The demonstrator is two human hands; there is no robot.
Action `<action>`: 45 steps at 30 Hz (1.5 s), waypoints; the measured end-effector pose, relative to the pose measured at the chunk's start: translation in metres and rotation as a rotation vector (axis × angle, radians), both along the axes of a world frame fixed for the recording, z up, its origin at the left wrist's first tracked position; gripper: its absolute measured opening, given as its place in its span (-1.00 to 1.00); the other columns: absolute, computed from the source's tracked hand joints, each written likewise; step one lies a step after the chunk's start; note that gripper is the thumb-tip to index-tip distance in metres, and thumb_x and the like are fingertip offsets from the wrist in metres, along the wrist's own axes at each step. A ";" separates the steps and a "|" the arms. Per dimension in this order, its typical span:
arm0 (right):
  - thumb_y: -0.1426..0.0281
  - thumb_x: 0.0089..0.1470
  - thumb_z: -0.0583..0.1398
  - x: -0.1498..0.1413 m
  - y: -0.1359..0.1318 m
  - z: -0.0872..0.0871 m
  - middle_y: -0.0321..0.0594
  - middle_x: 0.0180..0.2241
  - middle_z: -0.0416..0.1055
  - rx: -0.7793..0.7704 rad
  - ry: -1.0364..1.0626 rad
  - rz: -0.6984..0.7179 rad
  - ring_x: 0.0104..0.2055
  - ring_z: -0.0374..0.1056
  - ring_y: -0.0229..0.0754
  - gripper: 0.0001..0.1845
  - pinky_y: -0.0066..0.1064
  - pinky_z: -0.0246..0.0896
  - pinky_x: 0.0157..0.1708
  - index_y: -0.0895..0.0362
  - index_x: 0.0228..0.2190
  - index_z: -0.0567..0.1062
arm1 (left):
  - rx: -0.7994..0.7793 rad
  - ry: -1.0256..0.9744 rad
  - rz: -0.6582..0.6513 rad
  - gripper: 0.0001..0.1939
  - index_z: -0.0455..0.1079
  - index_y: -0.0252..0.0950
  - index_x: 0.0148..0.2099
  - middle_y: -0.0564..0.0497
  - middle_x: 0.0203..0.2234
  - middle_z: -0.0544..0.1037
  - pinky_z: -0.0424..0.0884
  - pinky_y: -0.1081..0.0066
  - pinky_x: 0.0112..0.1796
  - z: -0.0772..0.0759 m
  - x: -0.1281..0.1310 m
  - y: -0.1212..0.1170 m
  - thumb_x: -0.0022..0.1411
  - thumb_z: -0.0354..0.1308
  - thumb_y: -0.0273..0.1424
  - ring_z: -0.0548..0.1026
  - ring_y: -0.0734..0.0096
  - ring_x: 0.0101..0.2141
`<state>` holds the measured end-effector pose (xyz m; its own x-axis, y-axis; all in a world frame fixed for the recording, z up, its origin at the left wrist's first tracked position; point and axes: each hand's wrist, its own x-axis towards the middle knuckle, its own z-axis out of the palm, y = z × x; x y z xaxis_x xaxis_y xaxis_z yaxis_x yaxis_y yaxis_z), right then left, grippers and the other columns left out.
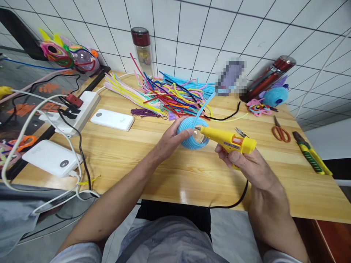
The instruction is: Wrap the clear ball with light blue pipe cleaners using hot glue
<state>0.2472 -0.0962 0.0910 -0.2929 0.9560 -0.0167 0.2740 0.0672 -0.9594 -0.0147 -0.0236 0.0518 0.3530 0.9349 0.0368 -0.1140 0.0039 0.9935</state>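
My left hand (177, 136) is closed around the left side of a round coil of light blue pipe cleaner (189, 141), thumb on top. One loose end of the blue strand sticks up from the coil toward the back. In my right hand (242, 160) is a yellow hot glue gun (219, 137), gripped by its handle. Its metal nozzle points left and lies over the coil's open middle, close to my left thumb; whether it touches the blue strand I cannot tell. A black cord runs down from the gun to the table's front edge.
Behind the coil lies a heap of colourful pipe cleaners (178, 93). White power banks (112, 119) and a power strip (82, 111) with cables are at left. Thread snips (240, 132), orange-handled scissors (281, 130) and pliers (311, 153) lie at right. Bottles (142, 51) stand by the tiled wall.
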 end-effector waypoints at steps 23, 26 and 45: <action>-0.22 0.26 0.31 -0.003 0.001 0.004 -0.17 -0.27 0.55 0.031 0.016 -0.017 -0.43 0.28 -0.22 -0.42 -0.36 0.19 -0.53 0.06 -0.18 0.67 | -0.006 -0.015 0.001 -0.31 0.40 -0.29 0.31 -0.15 0.15 0.62 0.42 0.11 0.23 0.002 0.000 -0.001 0.30 0.33 0.00 0.50 -0.03 0.22; -0.21 0.26 0.31 -0.003 0.002 0.003 -0.17 -0.26 0.54 0.038 0.011 -0.008 -0.43 0.27 -0.22 -0.42 -0.36 0.20 -0.52 0.06 -0.19 0.66 | -0.004 -0.019 0.000 -0.32 0.41 -0.29 0.29 -0.15 0.14 0.63 0.43 0.13 0.22 0.003 0.000 -0.001 0.29 0.33 0.01 0.51 -0.02 0.20; -0.19 0.29 0.30 0.000 0.001 0.001 -0.17 -0.27 0.55 0.074 0.001 -0.030 -0.46 0.25 -0.24 -0.45 -0.35 0.20 -0.54 0.06 -0.19 0.67 | -0.014 -0.025 -0.006 -0.30 0.41 -0.29 0.31 -0.15 0.13 0.63 0.43 0.11 0.20 0.002 0.000 -0.001 0.28 0.35 0.01 0.50 -0.03 0.19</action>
<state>0.2475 -0.0949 0.0921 -0.2639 0.9630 0.0545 0.2763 0.1296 -0.9523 -0.0149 -0.0245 0.0539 0.3573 0.9334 0.0329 -0.1390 0.0183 0.9901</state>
